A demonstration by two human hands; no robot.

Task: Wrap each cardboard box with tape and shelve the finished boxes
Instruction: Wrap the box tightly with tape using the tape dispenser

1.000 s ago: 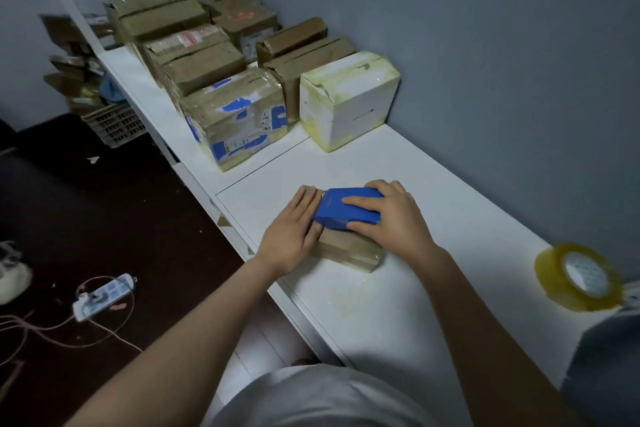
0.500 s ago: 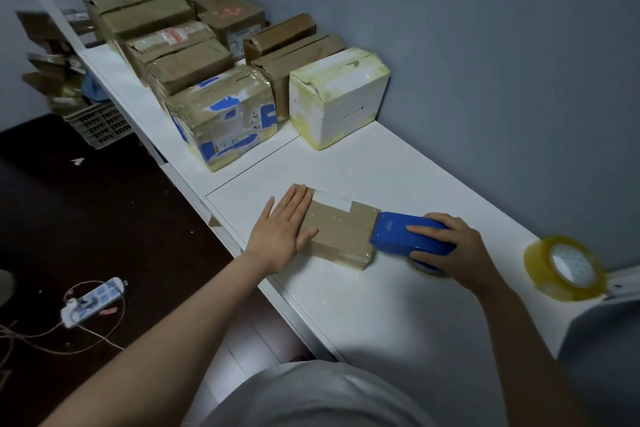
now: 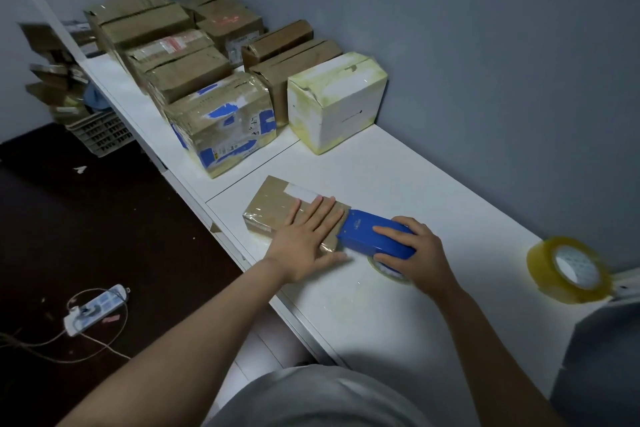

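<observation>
We pressed our left hand, fingers straight, flat on the cardboard box on the bench. Our right hand gripped the blue tape dispenser against that box's right end.

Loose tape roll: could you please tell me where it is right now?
In the head view the loose tape roll lies on the shelf at the far right, by the wall, apart from the right hand gripping the dispenser.
</observation>
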